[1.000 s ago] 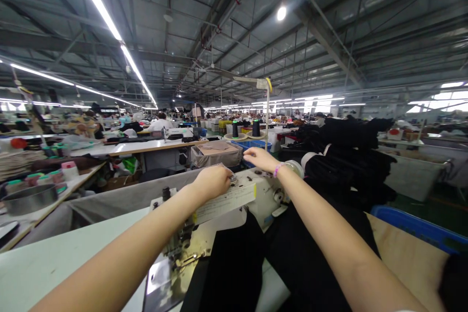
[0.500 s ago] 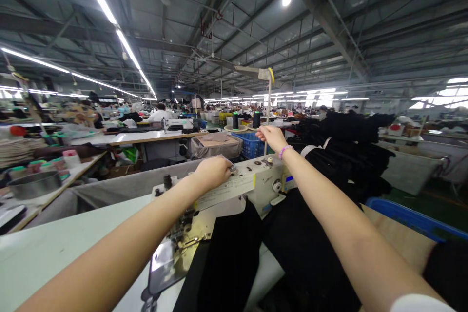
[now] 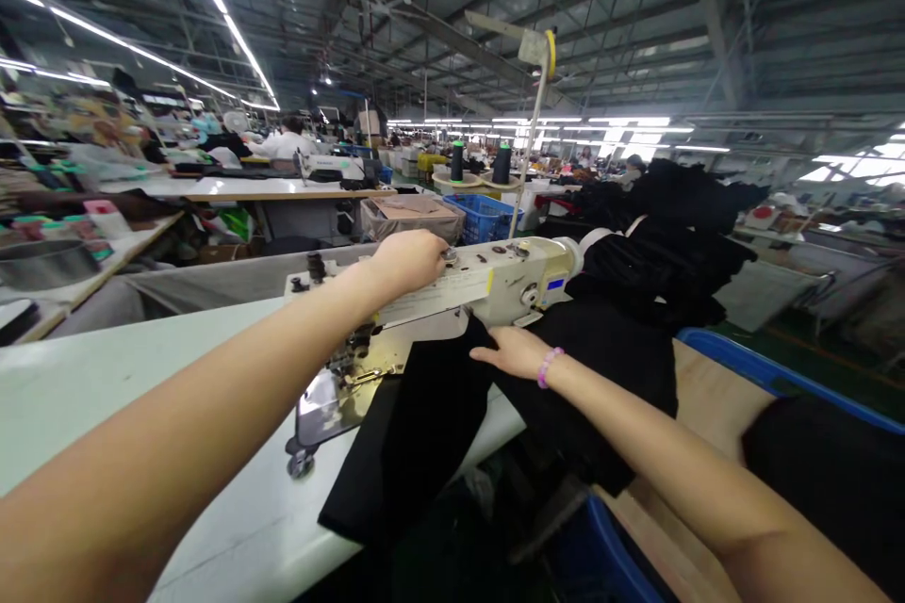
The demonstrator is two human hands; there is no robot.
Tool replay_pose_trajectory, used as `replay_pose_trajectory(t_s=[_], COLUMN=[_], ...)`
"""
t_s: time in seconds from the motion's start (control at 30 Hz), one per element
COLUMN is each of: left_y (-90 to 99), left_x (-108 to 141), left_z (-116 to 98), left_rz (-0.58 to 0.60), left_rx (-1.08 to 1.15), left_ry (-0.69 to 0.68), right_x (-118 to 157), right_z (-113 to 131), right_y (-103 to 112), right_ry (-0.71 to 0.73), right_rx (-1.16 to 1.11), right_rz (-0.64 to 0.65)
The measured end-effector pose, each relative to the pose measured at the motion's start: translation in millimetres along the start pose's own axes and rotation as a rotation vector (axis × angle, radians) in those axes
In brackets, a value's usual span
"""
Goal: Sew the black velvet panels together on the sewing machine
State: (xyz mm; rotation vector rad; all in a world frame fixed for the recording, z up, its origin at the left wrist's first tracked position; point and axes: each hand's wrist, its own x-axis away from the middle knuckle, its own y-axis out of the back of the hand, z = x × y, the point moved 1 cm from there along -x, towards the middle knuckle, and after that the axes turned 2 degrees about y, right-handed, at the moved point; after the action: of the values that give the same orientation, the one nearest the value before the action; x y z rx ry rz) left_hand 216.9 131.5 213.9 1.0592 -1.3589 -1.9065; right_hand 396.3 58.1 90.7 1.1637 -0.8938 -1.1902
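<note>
Left hand [image 3: 410, 261] seen with fingers curled at metal knob [image 3: 450, 254] atop sewing machine [image 3: 507, 287]; grip cannot be told. Right hand [image 3: 519, 353] held with fingers parted, unclenched, by black cloth [image 3: 438, 396], draped left-below them, probably borne by table [image 3: 240, 452].

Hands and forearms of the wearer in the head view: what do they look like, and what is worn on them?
Left hand and right hand are ungloved, and no sleeve shows on either forearm. A pink-purple bracelet, apparently beaded, circles the right wrist.
</note>
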Motion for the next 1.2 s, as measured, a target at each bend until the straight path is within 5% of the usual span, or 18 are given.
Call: replay_pose_trajectory(t_s=[0.17, 0.27, 0.47, 0.63, 0.8, 1.0, 1.2], left_y=[1.0, 0.6, -0.1, -1.3, -4.0, -1.2, 1.7], left_x=[1.1, 1.3, 3.4, 4.4, 4.1, 6.9, 12.2], left_z=[-0.2, 0.1, 0.2, 2.5, 5.7, 9.9, 10.9], left_rz=[-0.01, -0.019, -0.024, -0.032, -0.035, -0.038, -0.057], left_rx=[-0.022, -0.03, -0.023, -0.004, 0.024, 0.073, 0.115], left_ry=[-0.029, -0.031, -0.035, -0.028, -0.026, 0.003, 0.013], right_x=[15.3, 19.0, -10.0, -34.8, -25.2, 19.8, 27.0], right_z=[52.5, 71.0, 38.4, 14.9, 7.5, -10.0, -12.8], right_y=[-63.1, -74.9, -40.5, -31.9, -24.1, 7.7, 35.0], right_ry=[0.26, 0.3, -0.083, -0.265, -0.249, -0.095, 0.067], right_rx=[0.013, 0.023, 0.081, 0.039, -0.109, -0.408, -0.501], right_rz=[-0.054, -0.079, -0.194, -0.074, -0.022, 0.076, -0.294])
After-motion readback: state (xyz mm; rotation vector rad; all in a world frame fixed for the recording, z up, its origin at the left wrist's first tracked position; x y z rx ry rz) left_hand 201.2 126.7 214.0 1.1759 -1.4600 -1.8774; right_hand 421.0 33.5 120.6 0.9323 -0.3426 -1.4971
